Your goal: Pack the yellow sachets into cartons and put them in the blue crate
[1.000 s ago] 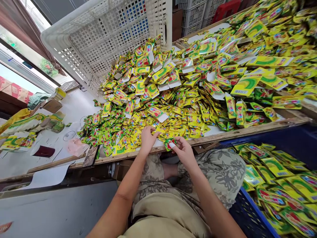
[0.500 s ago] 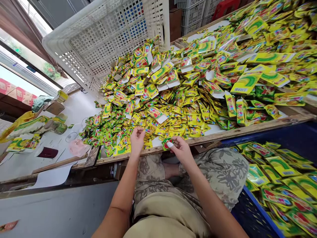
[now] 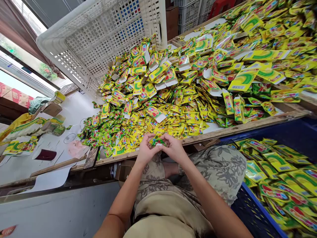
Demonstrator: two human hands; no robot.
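A big heap of small yellow-and-green sachets point(image 3: 173, 99) covers the table. My left hand point(image 3: 145, 151) and my right hand point(image 3: 174, 148) meet at the table's near wooden edge point(image 3: 237, 130). Both pinch a small bunch of sachets point(image 3: 158, 142) between their fingertips, just in front of the heap. My forearms reach up from my lap, which is covered by patterned shorts.
A white plastic crate point(image 3: 99, 43) lies tipped on its side behind the heap. A blue bin point(image 3: 252, 211) at my right holds larger yellow-green packets point(image 3: 279, 178). At the left lie flat packs point(image 3: 19, 147), a dark red object point(image 3: 46, 154) and a wooden stick point(image 3: 56, 164).
My left hand left the heap and came right to meet my right hand. Both now hold the sachets together near the table edge.
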